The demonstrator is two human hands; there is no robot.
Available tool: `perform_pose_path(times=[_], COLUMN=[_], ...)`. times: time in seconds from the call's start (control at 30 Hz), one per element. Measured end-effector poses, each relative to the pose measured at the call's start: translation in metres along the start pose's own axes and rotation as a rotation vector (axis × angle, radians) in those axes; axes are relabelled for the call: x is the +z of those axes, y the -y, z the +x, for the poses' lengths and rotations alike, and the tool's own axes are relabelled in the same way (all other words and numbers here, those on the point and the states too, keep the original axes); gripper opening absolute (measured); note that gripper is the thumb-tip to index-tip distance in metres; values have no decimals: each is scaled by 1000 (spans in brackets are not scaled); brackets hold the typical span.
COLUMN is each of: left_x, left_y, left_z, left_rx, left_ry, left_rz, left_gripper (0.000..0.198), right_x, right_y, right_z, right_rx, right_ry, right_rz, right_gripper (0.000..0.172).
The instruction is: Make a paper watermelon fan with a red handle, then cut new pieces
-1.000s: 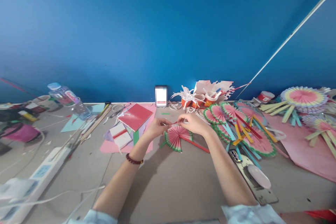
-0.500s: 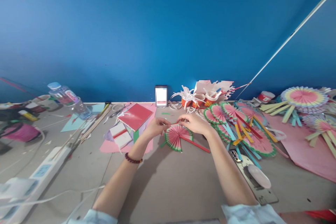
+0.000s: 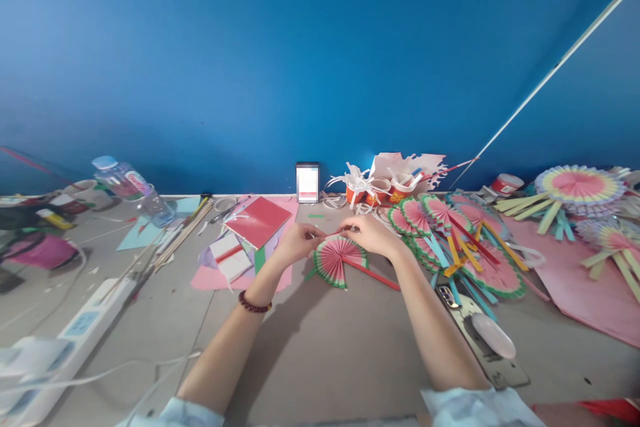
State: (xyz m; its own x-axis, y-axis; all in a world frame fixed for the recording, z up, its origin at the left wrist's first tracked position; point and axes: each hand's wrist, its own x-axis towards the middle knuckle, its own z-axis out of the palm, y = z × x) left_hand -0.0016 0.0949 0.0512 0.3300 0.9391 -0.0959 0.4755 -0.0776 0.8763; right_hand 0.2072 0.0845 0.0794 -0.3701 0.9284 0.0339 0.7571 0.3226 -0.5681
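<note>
Between my two hands a thin red paper strip (image 3: 333, 233) is stretched, pinched at both ends. My left hand (image 3: 301, 241) is closed on its left end, and my right hand (image 3: 366, 233) is closed on its right end, fingertips together. Just below the strip lies a pleated pink paper fan (image 3: 334, 264) with a green and white edge, spread partly round. A red stick or strip (image 3: 373, 275) runs from the fan's middle toward the lower right, beneath my right wrist. The exact grip of the fingertips is too small to make out.
Finished fans (image 3: 435, 230) with coloured strips pile up on the right, near a phone (image 3: 493, 347). Red paper (image 3: 259, 221) lies left of my hands. Farther left are a bottle (image 3: 135, 187) and a power strip (image 3: 80, 333). Paper cups (image 3: 395, 190) stand by the wall.
The red strip between my fingertips shows more plainly now, held slightly raised at its right side. Both hands have barely shifted; the fan lies as before.
</note>
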Motion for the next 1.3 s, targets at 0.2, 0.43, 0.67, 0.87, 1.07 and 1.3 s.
perform_pose_path(times=[0.2, 0.43, 0.67, 0.87, 1.07, 1.3], left_x=[-1, -1, 3, 4, 2, 4], left_y=[0, 1, 1, 0, 1, 4], left_z=[0, 0, 1, 0, 0, 2], left_rx=[-12, -21, -26, 48, 61, 93], left_ry=[9, 15, -6, -64, -92, -104], left_rz=[-10, -9, 33, 167, 191, 187], left_gripper=[20, 21, 19, 22, 22, 20], right_x=[0, 0, 5, 10, 8, 9], right_y=[0, 1, -4, 4, 11, 8], right_z=[0, 1, 2, 1, 1, 1], right_rx=[-6, -18, -5, 30, 20, 51], right_ry=[-13, -15, 20, -51, -51, -11], right_rz=[-5, -39, -124, -203, -185, -163], right_gripper=[21, 23, 26, 22, 16, 18])
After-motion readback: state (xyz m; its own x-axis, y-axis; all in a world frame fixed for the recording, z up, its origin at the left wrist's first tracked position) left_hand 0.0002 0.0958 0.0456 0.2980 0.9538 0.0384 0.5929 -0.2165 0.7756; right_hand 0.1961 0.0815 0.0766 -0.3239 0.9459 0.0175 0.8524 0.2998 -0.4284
